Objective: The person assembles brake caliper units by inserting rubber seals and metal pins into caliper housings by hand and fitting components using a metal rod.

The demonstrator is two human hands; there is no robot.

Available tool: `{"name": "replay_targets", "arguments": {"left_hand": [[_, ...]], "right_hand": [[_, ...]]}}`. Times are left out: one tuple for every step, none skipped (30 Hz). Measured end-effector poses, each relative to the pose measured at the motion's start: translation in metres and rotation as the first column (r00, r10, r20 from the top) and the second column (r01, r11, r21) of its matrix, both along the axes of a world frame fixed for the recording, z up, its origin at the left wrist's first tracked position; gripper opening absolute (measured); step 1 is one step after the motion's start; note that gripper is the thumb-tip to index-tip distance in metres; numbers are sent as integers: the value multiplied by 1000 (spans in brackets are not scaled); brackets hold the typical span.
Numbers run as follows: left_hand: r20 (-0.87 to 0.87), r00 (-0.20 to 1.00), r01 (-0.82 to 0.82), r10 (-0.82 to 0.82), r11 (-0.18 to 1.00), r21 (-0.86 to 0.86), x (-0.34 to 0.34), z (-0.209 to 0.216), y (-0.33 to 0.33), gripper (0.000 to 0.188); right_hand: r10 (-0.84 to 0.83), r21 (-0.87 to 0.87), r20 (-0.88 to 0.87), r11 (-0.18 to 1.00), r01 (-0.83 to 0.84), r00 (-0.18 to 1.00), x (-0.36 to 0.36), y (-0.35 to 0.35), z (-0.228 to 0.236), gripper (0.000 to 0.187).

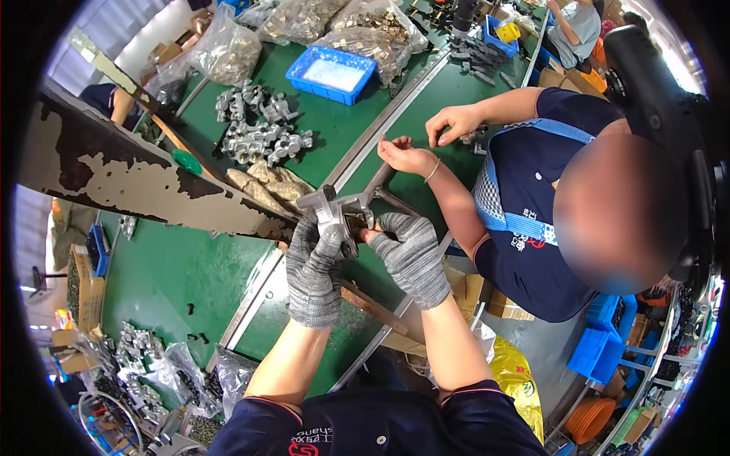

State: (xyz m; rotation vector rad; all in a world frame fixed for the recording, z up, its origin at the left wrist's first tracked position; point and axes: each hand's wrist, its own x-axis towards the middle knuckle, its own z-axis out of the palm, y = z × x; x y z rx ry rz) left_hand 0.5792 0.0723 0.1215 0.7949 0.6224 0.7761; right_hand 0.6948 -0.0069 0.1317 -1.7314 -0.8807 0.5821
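My left hand (313, 270), in a grey knitted glove with bare fingertips, is wrapped round a silver-grey cast metal fitting (329, 215). The fitting is held up above the workbench, with a dark knob-like end at its top. My right hand (413, 257), gloved alike, has its fingers curled in at the fitting's right side. Its bare fingertips meet the fitting's opening, where a brassy edge shows; whatever they pinch is hidden. Just beyond the fitting, a metal bar frame (391, 196) reaches toward a co-worker, whose two bare hands (409, 157) hover over the bench edge.
A paint-chipped beam (152, 178) crosses from the left, close to my left hand. Similar castings (262, 129) lie heaped on the green bench (182, 266), near a blue tray (331, 95) and bags of brassy parts (365, 38). The co-worker (532, 205) sits at the right.
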Motion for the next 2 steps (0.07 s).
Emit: {"name": "replay_targets", "arguments": {"left_hand": [[-5, 1000, -2, 2, 1000, 10, 0, 0, 0, 58], [-8, 1000, 1, -1, 1000, 7, 0, 0, 0, 58]], "right_hand": [[8, -21, -35, 1000, -8, 999, 1, 0, 0, 16], [4, -24, -38, 1000, -5, 999, 1, -1, 0, 16]]}}
